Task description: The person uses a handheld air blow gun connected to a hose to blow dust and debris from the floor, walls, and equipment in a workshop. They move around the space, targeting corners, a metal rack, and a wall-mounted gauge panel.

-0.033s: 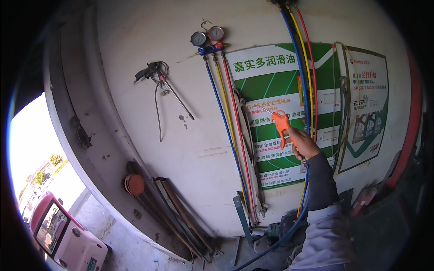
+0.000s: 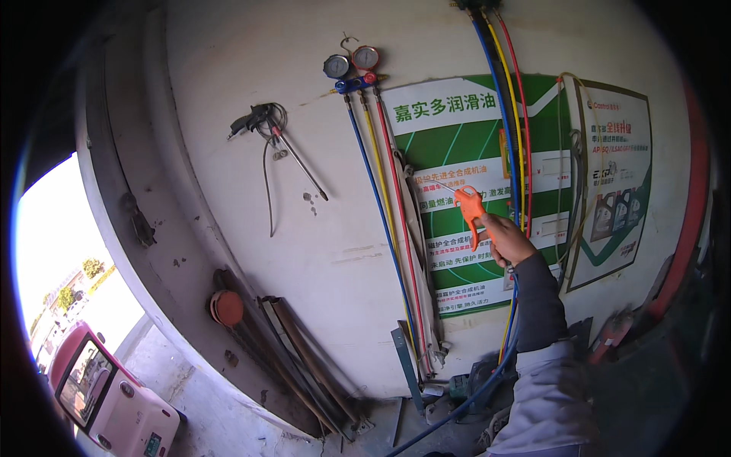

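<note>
My right hand (image 2: 508,238) is wrapped round the handle of an orange air blow gun (image 2: 470,204). Its thin metal nozzle points up and to the left, toward the wall. From the bottom of the grip a blue air hose (image 2: 478,396) runs down past my sleeve to the floor. Behind the gun is a green and white poster (image 2: 457,145). Just left of the nozzle hang the blue, yellow and red hoses of a manifold gauge set (image 2: 352,75). My left hand is out of view.
A black spray gun (image 2: 263,126) with a coiled cord hangs at left. More coloured hoses (image 2: 512,99) hang at upper right, beside a framed poster (image 2: 615,183). Metal bars (image 2: 304,358) lean near the doorway. Outside stands a pink and white vehicle (image 2: 126,404).
The blow gun and my right hand sit very slightly further left in the picture. My grip is the same.
</note>
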`<state>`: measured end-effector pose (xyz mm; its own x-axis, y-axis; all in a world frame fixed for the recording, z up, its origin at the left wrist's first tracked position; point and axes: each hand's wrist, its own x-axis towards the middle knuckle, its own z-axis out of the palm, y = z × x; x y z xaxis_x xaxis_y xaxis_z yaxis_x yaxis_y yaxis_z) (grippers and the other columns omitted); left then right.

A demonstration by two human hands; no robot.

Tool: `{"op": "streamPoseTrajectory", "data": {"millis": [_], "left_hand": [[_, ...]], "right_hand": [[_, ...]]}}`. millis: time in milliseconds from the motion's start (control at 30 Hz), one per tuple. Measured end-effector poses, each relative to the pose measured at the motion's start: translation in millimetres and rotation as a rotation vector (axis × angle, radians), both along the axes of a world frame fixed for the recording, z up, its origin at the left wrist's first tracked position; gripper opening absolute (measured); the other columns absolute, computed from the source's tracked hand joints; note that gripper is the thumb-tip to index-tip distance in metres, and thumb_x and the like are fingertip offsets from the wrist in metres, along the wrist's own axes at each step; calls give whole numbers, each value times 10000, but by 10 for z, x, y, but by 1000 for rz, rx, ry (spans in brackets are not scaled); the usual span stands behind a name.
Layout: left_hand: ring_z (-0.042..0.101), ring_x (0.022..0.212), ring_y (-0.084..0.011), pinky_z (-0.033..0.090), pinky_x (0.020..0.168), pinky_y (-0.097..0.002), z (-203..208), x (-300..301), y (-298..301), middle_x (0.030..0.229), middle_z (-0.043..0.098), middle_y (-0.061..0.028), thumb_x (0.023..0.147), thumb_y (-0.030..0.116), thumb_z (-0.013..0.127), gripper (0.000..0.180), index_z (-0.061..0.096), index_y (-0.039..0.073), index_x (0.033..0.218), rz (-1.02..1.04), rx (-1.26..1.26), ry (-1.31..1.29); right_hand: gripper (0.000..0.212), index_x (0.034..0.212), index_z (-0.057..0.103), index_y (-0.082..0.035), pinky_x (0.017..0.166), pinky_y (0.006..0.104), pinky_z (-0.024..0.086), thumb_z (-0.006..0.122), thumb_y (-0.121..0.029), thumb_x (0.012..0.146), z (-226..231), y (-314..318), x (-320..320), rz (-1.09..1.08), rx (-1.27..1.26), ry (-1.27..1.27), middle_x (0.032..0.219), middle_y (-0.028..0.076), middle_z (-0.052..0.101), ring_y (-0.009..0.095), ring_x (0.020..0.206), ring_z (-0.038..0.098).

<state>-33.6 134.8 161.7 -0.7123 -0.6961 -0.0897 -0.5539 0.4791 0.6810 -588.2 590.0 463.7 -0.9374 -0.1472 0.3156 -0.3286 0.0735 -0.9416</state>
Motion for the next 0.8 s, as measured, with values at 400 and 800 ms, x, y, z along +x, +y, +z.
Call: {"op": "streamPoseTrajectory", "data": {"millis": [400,800], "left_hand": [[406,529,-201,346,517,-437,369,660,353,544,512,-123,881,501,671,560,625,-34,725,63,34,157],[398,520,-158,323,490,-405,716,74,345,528,477,-58,911,456,629,474,645,13,744,-18,21,210]], "right_hand": [[575,1294,550,-49,378,262,374,448,-538,1011,1052,-44,-140,-50,-152,-2,967,151,666,86,455,437],[537,1309,558,-52,414,234,397,457,-494,1023,2253,-151,-291,102,-85,215,928,112,676,66,497,454]]}}
